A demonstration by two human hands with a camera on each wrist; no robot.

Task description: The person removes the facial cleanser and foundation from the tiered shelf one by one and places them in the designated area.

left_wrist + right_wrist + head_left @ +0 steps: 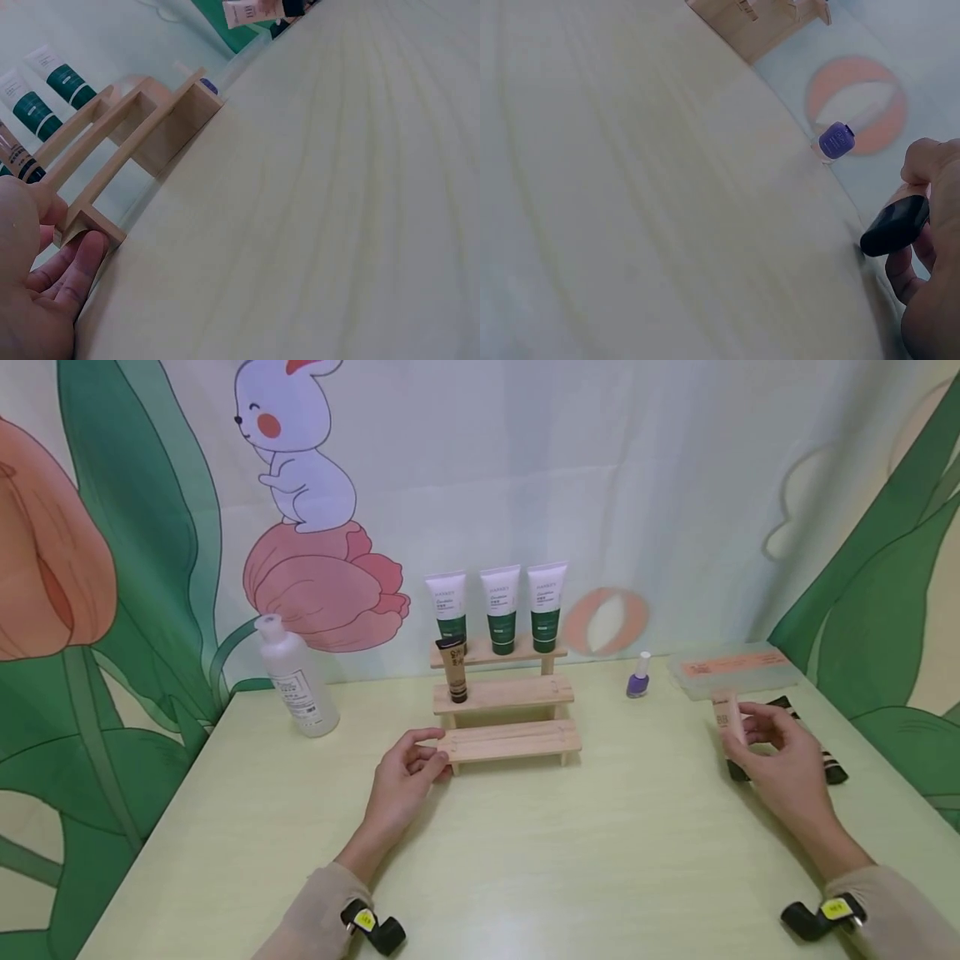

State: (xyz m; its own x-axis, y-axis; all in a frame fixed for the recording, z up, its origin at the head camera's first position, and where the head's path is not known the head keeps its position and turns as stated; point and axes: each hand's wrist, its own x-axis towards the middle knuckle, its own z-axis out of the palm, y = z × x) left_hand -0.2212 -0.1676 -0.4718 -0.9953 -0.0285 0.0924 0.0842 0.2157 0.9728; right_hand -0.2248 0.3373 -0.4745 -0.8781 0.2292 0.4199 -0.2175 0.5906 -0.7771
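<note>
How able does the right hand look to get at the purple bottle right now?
Probably not immediately: the right hand holds the pink tube, though nothing visible stands between hand and purple bottle.

Five tubes (pixel 502 610), two bottles (pixel 300 689) — one rack (pixel 513 743), one case (pixel 738 668).

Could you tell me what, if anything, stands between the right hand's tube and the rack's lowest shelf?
Nothing visible stands directly between the tube in the right hand and the lowest shelf; the purple bottle is farther back, off that line.
</note>
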